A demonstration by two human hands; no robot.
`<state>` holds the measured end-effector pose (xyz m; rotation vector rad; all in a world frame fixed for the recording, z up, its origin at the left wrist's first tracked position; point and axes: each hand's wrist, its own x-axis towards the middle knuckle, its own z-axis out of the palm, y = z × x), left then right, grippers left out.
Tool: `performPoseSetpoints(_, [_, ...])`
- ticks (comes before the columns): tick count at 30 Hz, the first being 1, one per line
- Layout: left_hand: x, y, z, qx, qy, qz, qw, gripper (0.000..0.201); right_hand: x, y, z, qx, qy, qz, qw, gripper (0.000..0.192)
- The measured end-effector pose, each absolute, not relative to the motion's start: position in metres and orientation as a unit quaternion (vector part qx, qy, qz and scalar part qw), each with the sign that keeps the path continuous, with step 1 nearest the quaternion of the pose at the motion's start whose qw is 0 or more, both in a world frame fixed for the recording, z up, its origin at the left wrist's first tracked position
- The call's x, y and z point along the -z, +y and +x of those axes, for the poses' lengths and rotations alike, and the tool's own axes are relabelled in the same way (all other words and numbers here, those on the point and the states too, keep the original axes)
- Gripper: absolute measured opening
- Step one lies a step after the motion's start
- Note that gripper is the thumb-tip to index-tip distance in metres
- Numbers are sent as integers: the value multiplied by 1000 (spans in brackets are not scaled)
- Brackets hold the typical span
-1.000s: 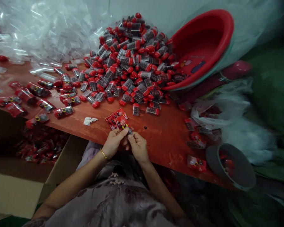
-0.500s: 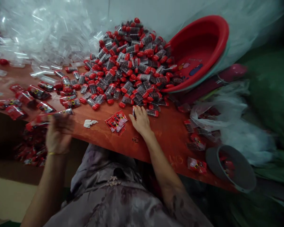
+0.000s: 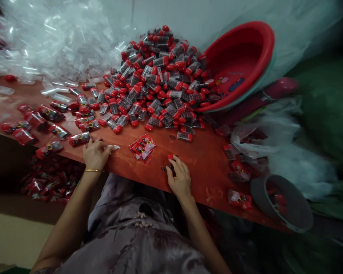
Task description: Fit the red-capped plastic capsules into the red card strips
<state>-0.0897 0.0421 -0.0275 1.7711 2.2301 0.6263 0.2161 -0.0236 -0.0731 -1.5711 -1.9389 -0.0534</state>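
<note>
Right hand (image 3: 179, 179): closed on a small red-capped clear vial (image 3: 170, 163) above the red wooden tabletop (image 3: 200, 160). Left hand (image 3: 95, 153): laid loosely on a white crumpled scrap (image 3: 112, 147). Risk judged: vial dropped off the near edge if grip loosens.

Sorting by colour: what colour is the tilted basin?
Red basin, clearest in the head view.

A tipped red basin (image 3: 240, 64) leans at the back right of the worktop (image 3: 200, 163); clear plastic sleeves (image 3: 54, 42) heap at the back left; a grey bowl (image 3: 282, 203) sits right; a cardboard box (image 3: 14, 232) stands below left.
</note>
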Motion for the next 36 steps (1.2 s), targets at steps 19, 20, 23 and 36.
performPoseSetpoints(19, [37, 91, 21, -150, 652, 735, 112, 22, 71, -21, 217, 8, -726, -609, 319, 28])
performPoseSetpoints(20, [37, 89, 18, -162, 647, 737, 110, 22, 70, -22, 217, 17, -720, -610, 330, 28])
performPoseSetpoints(23, [30, 77, 15, -221, 634, 734, 102, 22, 63, -22, 214, 33, -689, -616, 382, 26])
performPoseSetpoints(36, [-1, 18, 33, -470, 560, 509, 455, 45, 19, 11, 156, -326, -544, -545, 549, 28])
